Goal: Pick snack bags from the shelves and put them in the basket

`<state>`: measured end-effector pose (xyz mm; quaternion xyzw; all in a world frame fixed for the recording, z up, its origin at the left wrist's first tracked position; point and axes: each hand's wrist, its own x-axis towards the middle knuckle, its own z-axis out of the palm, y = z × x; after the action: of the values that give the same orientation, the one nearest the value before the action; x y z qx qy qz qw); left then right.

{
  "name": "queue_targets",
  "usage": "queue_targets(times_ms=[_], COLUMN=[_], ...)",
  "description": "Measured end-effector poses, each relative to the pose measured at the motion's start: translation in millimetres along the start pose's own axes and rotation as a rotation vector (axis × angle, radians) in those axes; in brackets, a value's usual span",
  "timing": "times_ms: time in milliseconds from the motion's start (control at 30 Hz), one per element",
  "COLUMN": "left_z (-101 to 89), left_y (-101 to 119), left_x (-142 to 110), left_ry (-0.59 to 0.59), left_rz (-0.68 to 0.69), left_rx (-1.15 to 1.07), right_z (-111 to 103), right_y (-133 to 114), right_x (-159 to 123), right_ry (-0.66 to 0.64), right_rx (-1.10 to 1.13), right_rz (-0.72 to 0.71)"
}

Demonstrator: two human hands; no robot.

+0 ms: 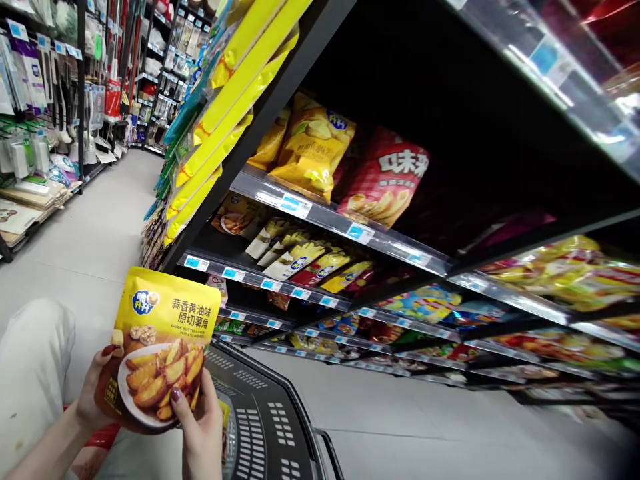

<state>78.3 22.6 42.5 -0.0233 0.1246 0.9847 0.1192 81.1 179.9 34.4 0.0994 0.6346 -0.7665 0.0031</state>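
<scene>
Both my hands hold a yellow and brown bag of potato wedges [165,313], its printed front turned up toward me. My left hand [95,393] grips the lower left edge, with the thumb on the front. At the lower right, my right hand [203,427] pinches the bag, thumb across the pictured wedges and the other fingers hidden behind it. Just beyond the bag is a black shopping basket [280,413] with slotted sides. Part of a yellow package [225,417] shows by its near side, close to my right hand.
Tilted in view, a black snack shelf [320,213] fills the right, with yellow chip bags [317,143], a red bag [385,177] and several small fry packets [295,260]. Yellow packets [235,93] hang at its end. Household goods [45,87] line the left; grey floor [115,207] runs between.
</scene>
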Motion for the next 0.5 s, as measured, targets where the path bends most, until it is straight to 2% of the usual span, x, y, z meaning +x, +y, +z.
queue_targets(times_ms=[200,267,333,400,433,500], left_z=[-1.0,-4.5,-10.7,-19.4,-23.9,-31.0], left_y=[-1,-1,0,0,-1,-7], left_x=[0,-1,-2,-4,-6,-9], left_ry=[0.071,0.084,0.101,0.116,0.129,0.144], left_rz=[-0.032,-0.02,0.015,0.018,0.025,0.035], left_rx=[0.018,0.013,0.012,0.041,0.074,0.205], right_z=[2,6,9,13,15,21], right_y=[-5,-9,-14,-17,-18,-15], right_x=[-2,-4,-7,-12,-14,-19], right_ry=[-0.035,-0.016,0.06,0.138,0.141,0.069], right_rx=[-0.01,-0.058,-0.215,-0.451,-0.564,-0.699], right_rz=[0.004,-0.037,-0.192,-0.456,-0.587,-0.772])
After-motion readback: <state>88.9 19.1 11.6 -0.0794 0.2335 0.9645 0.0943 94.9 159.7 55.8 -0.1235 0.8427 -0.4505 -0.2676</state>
